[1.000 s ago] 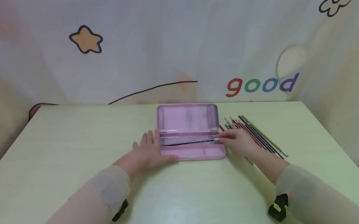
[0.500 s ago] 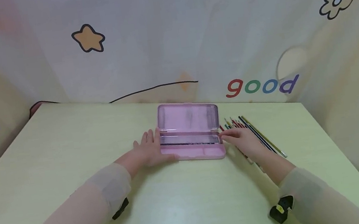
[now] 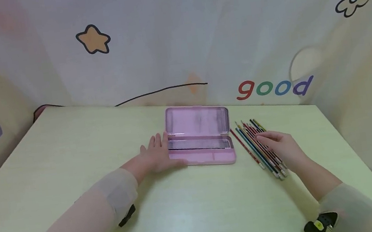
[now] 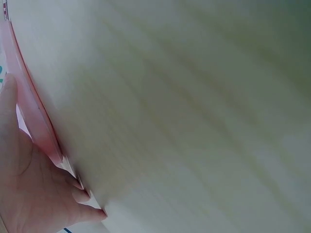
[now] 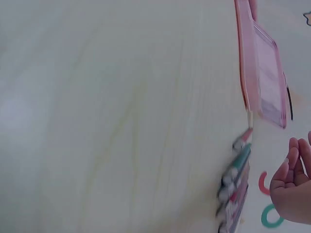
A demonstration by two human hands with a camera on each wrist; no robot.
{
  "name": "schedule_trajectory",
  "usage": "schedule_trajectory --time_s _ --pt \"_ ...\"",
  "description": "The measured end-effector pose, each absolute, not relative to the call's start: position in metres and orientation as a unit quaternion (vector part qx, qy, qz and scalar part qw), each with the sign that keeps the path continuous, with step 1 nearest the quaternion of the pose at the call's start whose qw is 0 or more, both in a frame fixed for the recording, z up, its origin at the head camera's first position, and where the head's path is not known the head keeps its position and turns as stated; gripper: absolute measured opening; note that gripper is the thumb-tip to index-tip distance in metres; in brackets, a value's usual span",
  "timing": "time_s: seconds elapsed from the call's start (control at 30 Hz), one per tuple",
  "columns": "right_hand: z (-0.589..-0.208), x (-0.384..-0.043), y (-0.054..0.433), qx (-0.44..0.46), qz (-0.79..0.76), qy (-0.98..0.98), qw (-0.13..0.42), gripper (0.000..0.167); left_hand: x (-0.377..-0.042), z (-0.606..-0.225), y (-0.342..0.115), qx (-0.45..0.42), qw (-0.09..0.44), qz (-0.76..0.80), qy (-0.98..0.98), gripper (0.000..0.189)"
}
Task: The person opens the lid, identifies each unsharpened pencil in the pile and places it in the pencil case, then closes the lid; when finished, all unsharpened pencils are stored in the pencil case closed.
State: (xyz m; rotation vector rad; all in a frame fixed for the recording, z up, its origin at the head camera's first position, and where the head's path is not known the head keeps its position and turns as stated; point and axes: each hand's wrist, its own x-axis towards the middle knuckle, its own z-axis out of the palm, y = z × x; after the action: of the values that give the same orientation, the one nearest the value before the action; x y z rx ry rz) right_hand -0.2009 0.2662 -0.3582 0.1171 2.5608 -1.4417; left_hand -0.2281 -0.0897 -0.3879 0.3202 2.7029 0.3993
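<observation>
Before you, the pink pencil case lies open on its back, lid hinged away from you, with a thin dark pencil lying lengthwise inside and your left hand touching its left end. Just right of it, a slanted bundle of red, blue-green and dark pencils lies with pale-tipped ends nearest you, under your right hand's fingers.

Pink case — red and teal pencils — yellowish table
</observation>
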Motion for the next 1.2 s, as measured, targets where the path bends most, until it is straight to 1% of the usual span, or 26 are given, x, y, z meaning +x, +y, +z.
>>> schedule_trajectory --time_s 0.17,0.4,0.63,0.73,0.87,0.93,1.0,1.1,1.2 --pt "-0.356 -0.190 0.300 0.035 -0.510 0.856 0.075 0.064 -0.228 -0.388 -0.089 0.113 0.193 0.144 0.964 0.119" --pt "-0.365 -0.176 0.339 0.027 -0.534 0.844 0.046 0.047 -0.227 -0.385 -0.088 0.119 0.196 0.143 0.963 0.119" --pt "-0.371 -0.166 0.357 0.031 -0.518 0.854 0.045 0.053 -0.225 -0.386 -0.085 0.119 0.200 0.139 0.963 0.118" --pt "-0.373 -0.162 0.364 0.029 -0.516 0.856 0.034 0.048 -0.226 -0.386 -0.084 0.121 0.200 0.140 0.962 0.118" --pt "-0.377 -0.159 0.373 0.040 -0.514 0.856 0.022 0.032 -0.227 -0.387 -0.084 0.121 0.201 0.143 0.962 0.119" --pt "-0.380 -0.158 0.375 0.053 -0.511 0.858 0.028 0.032 -0.228 -0.388 -0.085 0.118 0.203 0.141 0.962 0.119" --pt "-0.385 -0.159 0.376 0.064 -0.498 0.864 0.039 0.039 -0.228 -0.389 -0.087 0.114 0.206 0.137 0.962 0.119" --pt "-0.391 -0.159 0.376 0.076 -0.458 0.884 0.052 0.055 -0.228 -0.390 -0.089 0.112 0.206 0.135 0.963 0.118" --pt "-0.397 -0.157 0.377 0.079 -0.415 0.905 0.049 0.061 -0.229 -0.390 -0.089 0.116 0.202 0.137 0.963 0.119"
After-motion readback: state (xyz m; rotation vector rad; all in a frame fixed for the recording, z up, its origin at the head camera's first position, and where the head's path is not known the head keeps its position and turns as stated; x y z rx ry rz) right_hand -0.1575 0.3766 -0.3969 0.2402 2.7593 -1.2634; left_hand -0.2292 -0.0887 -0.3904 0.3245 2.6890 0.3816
